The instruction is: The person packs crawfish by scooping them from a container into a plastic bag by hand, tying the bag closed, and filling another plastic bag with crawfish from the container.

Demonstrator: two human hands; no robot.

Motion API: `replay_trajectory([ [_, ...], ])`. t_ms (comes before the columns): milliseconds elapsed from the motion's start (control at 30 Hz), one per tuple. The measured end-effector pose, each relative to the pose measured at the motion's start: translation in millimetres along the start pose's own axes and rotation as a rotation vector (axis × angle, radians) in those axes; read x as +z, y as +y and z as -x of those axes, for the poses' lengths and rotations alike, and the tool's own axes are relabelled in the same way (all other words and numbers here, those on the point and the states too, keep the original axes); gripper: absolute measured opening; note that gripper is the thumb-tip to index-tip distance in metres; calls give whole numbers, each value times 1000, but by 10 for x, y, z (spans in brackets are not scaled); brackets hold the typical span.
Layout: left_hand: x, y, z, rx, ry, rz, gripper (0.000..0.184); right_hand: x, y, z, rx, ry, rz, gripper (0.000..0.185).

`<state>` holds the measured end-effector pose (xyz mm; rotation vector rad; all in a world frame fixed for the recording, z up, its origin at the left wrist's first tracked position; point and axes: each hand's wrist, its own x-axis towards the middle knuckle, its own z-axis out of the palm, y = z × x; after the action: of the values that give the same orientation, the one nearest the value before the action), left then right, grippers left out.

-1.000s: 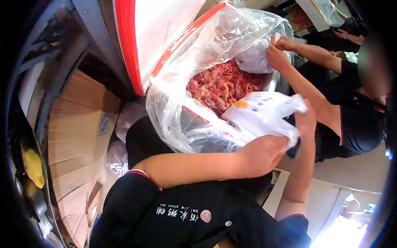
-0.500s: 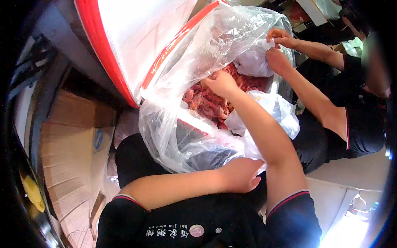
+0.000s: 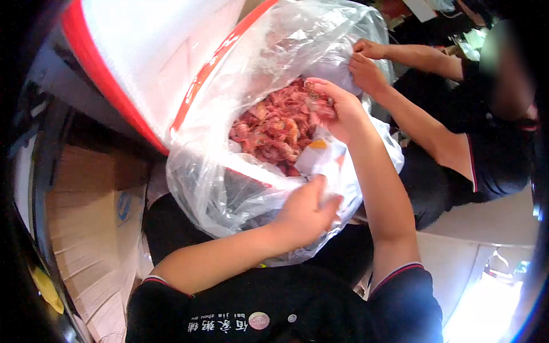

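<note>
Reddish raw meat pieces [image 3: 274, 128] fill a large clear plastic liner bag [image 3: 200, 166] in front of me. My right hand [image 3: 342, 111] is above the right side of the pile, its fingers curled round a clump of meat. Nearer to me, my left hand [image 3: 306, 211] is closed at the edge of a white plastic bag [image 3: 329, 166], slightly blurred. The white bag spreads beneath my right forearm, against the pile, with a yellow-orange print showing on it. What lies inside the white bag is hidden.
Another person's hands [image 3: 366, 66] hold a second white bag [image 3: 334, 63] at the liner's far right. A raised white lid with red edging [image 3: 108, 86] stands behind on the left. Cardboard [image 3: 86, 217] stands at the left.
My right hand has come from the middle of the pile to its right side with meat in it. My left hand has moved up and left, and the white bag's near part has shifted.
</note>
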<state>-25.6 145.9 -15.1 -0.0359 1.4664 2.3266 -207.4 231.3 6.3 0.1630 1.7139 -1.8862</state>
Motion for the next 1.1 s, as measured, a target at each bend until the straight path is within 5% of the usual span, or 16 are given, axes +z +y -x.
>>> replay_trajectory([
  [33,-41,-32,-16,-35,7,-2,28,-49,-70,169,39,-71,-98,31],
  [100,-17,-187,-67,316,117,164,47,-240,-141,458,54,-226,-212,32],
  [167,5,-182,-30,452,135,118,68,-445,-138,745,-91,-276,60,38],
  [233,4,-229,2,529,219,35,63,-600,-174,965,77,-253,414,38],
  [333,63,-355,78,665,105,-443,59,-630,96,1013,156,151,900,28],
  [367,108,-411,106,695,87,-536,57,-611,124,1045,157,136,905,28],
  [433,226,-332,170,601,-73,-529,56,-477,6,1146,-392,388,1548,32],
  [500,241,-304,128,610,-183,-604,61,-71,-209,1162,-497,347,1139,30],
  [567,245,-335,98,629,-304,-683,67,122,-124,808,-468,27,1004,37],
  [633,258,-379,85,607,-283,-637,71,-32,270,204,-783,-203,1480,60],
  [700,234,-374,52,614,-289,-623,61,-97,621,-117,-392,-322,1583,81],
  [833,177,-335,9,638,-208,-576,28,-31,826,-185,-234,-229,1716,82],
  [900,132,-328,-1,604,-181,-587,31,-28,836,-169,-204,-97,1621,75],
  [1100,106,-236,23,552,-73,-558,18,-368,626,-141,-530,14,1192,49],
])
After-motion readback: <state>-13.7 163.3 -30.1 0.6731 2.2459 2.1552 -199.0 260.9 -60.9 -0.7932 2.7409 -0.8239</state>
